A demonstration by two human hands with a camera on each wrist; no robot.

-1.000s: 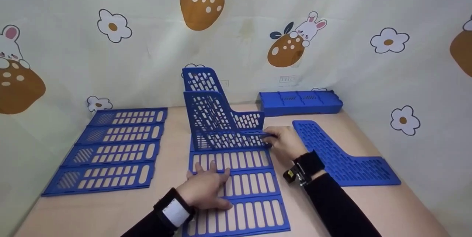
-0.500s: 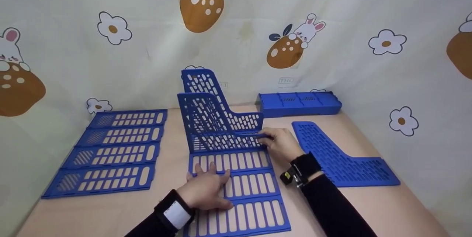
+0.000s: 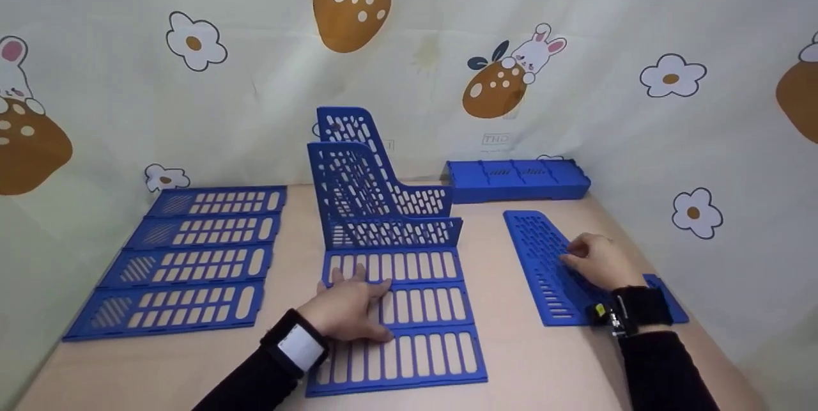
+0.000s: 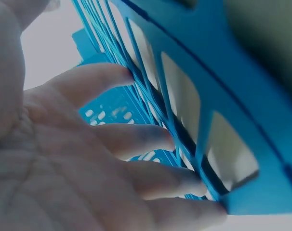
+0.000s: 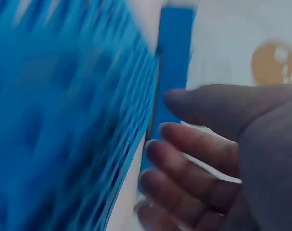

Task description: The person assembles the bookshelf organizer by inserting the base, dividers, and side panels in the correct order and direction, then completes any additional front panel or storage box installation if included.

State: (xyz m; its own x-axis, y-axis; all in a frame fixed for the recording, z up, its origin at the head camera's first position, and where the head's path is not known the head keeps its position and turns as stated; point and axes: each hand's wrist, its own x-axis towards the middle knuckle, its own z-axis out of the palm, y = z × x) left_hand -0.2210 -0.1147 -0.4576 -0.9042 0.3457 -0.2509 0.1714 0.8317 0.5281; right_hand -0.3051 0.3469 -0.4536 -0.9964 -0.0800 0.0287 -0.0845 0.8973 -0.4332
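Note:
In the head view my left hand rests with spread fingers on a blue slotted base panel lying flat at the middle. Its fingers lie along the slots in the left wrist view. Two L-shaped perforated side panels stand upright at the base's far end, a front one and a rear one. My right hand is over another L-shaped panel on the right, covering part of it. The right wrist view shows bent, separated fingers beside this panel, holding nothing.
Several blue slotted panels lie in a row flat on the left of the table. A long blue stack of pieces stands at the back right by the patterned cloth wall.
My right hand has let go of the front upright panel and moved right, over the flat L-shaped panel. Both upright panels stay standing. The left hand stays on the base.

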